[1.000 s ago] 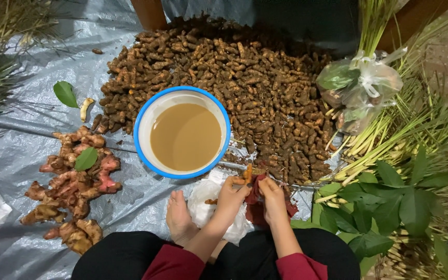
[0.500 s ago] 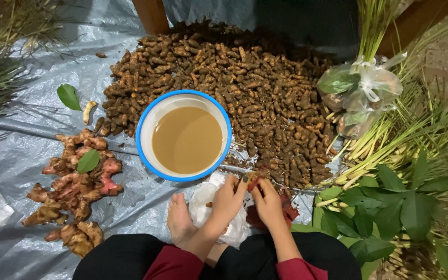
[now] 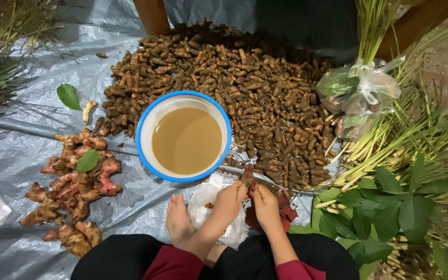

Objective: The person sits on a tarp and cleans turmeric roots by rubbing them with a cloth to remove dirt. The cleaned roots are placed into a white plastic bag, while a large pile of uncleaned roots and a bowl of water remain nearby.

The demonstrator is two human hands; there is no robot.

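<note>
- Two hands meet at lower centre of the frame, just below the basin: the left hand [image 3: 229, 199] and the right hand [image 3: 265, 205] are both curled, fingertips pinched together on a small brown root piece [image 3: 247, 179] held between them.
- That root piece sits at the near edge of the big heap, just right of the basin's lower rim; it is too small to tell more about it.
- Under the hands lie a white plastic bag [image 3: 206, 199] and a dark red cloth [image 3: 286, 210], the cloth mostly hidden by the right hand.
- A bare foot [image 3: 177, 220] rests on the grey tarpaulin [image 3: 22, 150], just left of the left forearm.
- A white basin with a blue rim [image 3: 146, 124] stands in the centre, holding murky tan water.
- Behind and to the right of the basin spreads a wide heap of small brown roots [image 3: 245, 78], some showing orange ends.
- At left of the frame lies a smaller pile of pinkish knobbly rhizomes [image 3: 73, 186] with a green leaf [image 3: 87, 161] on top; another leaf [image 3: 68, 96] lies apart, higher up.
- At upper right, a knotted clear plastic bag [image 3: 361, 91] sits on long green stalks [image 3: 416, 129]; broad green leaves [image 3: 385, 207] fill the lower right.
</note>
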